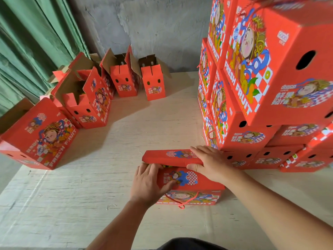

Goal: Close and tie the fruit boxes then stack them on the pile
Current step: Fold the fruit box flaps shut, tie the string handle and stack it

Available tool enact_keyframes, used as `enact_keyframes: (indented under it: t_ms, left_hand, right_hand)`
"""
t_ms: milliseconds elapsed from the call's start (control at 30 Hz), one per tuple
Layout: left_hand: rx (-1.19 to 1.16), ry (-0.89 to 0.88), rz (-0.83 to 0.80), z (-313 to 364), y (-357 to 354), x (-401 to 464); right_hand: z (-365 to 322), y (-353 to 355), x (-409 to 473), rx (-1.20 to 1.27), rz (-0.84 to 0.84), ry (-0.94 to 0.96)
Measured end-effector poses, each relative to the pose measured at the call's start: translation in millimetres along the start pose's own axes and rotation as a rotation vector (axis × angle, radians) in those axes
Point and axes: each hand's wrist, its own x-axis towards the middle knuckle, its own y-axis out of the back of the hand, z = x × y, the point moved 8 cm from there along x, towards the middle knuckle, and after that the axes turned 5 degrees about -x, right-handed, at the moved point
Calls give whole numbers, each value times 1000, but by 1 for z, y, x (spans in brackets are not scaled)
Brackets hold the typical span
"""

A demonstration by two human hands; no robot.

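Both forearms are bare to the frame edge; no sleeves, cuffs or gloves are visible. Left hand [149, 184] and right hand [210, 164]: no rings, watch or wristband seen, nails short. A dark garment [189, 244], black or near-black, shows at the bottom edge between the arms.

Box [187, 179] lower centre: red w/ blue-white checker patch + cartoon figure print, red cord [182, 201] on front. Pile [261, 78] right: same red, white "FRESH FRUIT" txt, blue/yellow/green art. Curtain [27, 42] upper left: green. Wall [153, 24]: grey. Floor [72, 204]: pale beige.
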Motion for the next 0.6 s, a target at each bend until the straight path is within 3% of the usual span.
enact_keyframes:
  t_ms: [100, 200, 233, 433, 600]
  left_hand:
    - [-28, 48, 54, 1, 2, -6]
    - [-137, 363, 207, -19, 13, -23]
    - [-112, 390, 208, -22, 16, -21]
    - [96, 208, -385, -21, -20, 25]
    - [137, 230, -431, -23, -28, 21]
  right_hand:
    - [5, 3, 4, -7, 85, -10]
    - [1, 0, 6, -187, 97, 23]
    - [0, -6, 5, -228, 88, 27]
    - [0, -27, 1, -206, 58, 11]
    - [1, -34, 3, -166, 11, 0]
